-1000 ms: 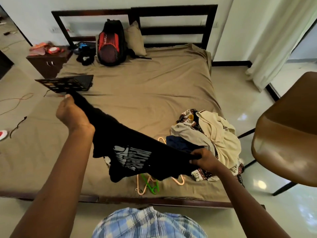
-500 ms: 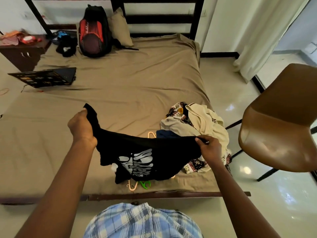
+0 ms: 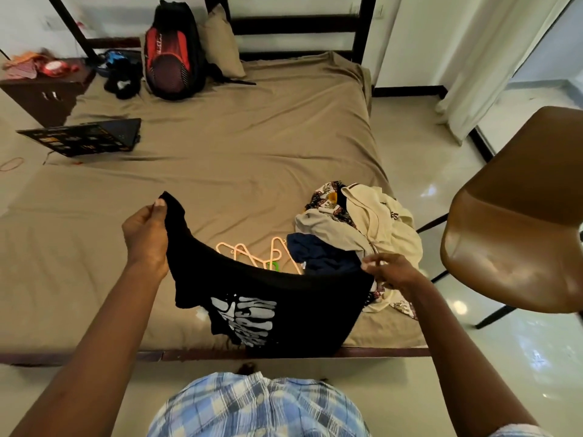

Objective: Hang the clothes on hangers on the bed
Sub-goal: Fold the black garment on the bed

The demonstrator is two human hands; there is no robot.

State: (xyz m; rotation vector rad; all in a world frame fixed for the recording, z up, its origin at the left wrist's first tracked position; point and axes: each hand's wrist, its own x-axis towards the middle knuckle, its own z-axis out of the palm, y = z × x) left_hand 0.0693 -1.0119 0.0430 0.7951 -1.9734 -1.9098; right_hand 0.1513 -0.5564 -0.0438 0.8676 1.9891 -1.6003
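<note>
A black T-shirt (image 3: 284, 298) with a white print hangs stretched between my two hands over the near edge of the bed (image 3: 220, 159). My left hand (image 3: 146, 234) grips its left end, thumb on top. My right hand (image 3: 391, 272) pinches its right end. Behind the shirt, several peach plastic hangers (image 3: 252, 252) and a green one lie on the brown sheet, partly hidden. A heap of clothes (image 3: 362, 228), cream, navy and patterned, sits at the bed's near right corner.
An open laptop (image 3: 85, 138) lies at the bed's left side. A red and black backpack (image 3: 172, 52) leans on a pillow by the headboard. A brown chair (image 3: 517, 222) stands to the right; a dark nightstand (image 3: 44, 89) is far left.
My left hand has come down and nearer with the shirt's end, so the shirt now hangs lower over the bed's edge. The hangers behind it have come into sight.
</note>
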